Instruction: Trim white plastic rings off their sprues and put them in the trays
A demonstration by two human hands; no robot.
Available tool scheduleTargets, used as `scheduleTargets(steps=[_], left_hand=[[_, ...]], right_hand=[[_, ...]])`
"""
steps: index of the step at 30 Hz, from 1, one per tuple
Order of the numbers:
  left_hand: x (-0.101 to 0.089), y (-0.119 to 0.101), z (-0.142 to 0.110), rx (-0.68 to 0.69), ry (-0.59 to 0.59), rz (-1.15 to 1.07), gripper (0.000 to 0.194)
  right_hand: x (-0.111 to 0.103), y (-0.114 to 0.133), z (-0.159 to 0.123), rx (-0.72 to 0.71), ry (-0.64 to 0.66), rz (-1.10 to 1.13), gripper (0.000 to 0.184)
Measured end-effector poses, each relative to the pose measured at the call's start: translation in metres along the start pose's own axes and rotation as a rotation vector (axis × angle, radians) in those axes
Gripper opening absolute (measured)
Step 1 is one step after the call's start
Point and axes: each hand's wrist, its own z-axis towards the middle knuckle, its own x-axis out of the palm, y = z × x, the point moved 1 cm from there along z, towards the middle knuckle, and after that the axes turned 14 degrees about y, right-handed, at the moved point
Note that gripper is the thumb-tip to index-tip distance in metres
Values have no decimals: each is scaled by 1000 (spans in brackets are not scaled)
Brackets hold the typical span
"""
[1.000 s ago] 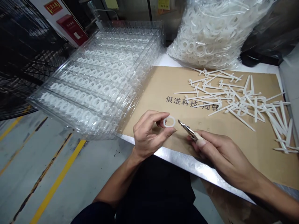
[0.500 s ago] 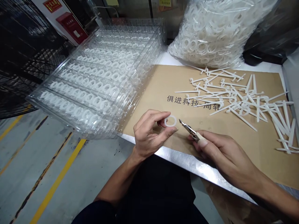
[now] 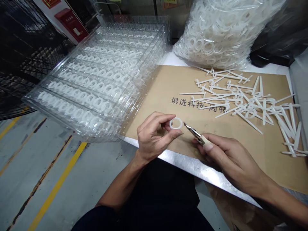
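Between the thumb and fingers of my left hand [image 3: 155,136] is a small white plastic ring [image 3: 175,128], held upright above the front of the cardboard sheet [image 3: 158,96]. My right hand [image 3: 226,157] is closed around a pair of nippers [image 3: 195,134] with pale handles. Their metal tips point at the ring from the right, a small gap apart from it. Part of the handles is hidden in my palm. Behind and right of my hands, white plastic sprue sticks [image 3: 252,101] lie in a loose heap on the cardboard.
Stacked clear plastic trays [image 3: 96,80] with rows of white rings stand at the left. A clear bag [image 3: 216,35] full of white rings sits at the back. The table's metal edge [image 3: 187,163] runs in front of me. A black wire fan guard [image 3: 14,64] is at far left.
The ring has turned slightly in my left fingers. Both hands stay nearly in place, the nippers still just right of the ring. The whole view has shifted a little.
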Motion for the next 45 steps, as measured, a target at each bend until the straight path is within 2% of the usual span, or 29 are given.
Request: scheduleTargets(steps=[6,10,13,15,18,21,23,25,28,30,32,35,37,40,43,45], left_hand=[[1,3,-3,-38,33,-80,33],[2,4,-6,-214,76,-352,31],[-5,-7,-5,-340,93,-573,27],[-18,-21,-6,-406,124,-691,26],[-48,-47,-7,-471,217,-777,23],[-89,-65,2,-452,329,-677,23],[-117,-64,21,-405,327,-517,25],[-141,-51,50,-352,267,-329,29],[-159,-8,106,-262,227,-38,27],[-160,30,142,-198,266,185,25],[-153,65,170,-183,378,422,23],[-136,101,195,-180,505,536,20],[-129,112,202,-186,572,565,22],[-131,113,207,-204,634,626,34],[-139,100,214,-202,608,683,41],[-137,84,221,-177,582,692,39]], right_hand=[[-1,-9,0,10,17,30,41],[-1,-18,0,25,29,77,44],[-2,-26,2,21,7,86,45],[-3,-29,3,18,-8,91,45],[-2,-31,5,6,-13,111,47],[-1,-31,7,-18,-3,124,47],[0,-32,8,-31,-2,125,47],[1,-34,9,-44,-2,123,47],[1,-35,9,-59,0,112,47],[0,-34,9,-66,-3,101,47],[0,-32,8,-75,-6,89,48],[1,-29,8,-82,-4,82,49],[1,-27,8,-84,-5,71,48],[0,-24,8,-99,1,40,47],[-1,-19,7,-136,-14,-14,45],[0,-16,6,-211,-59,-136,41]])
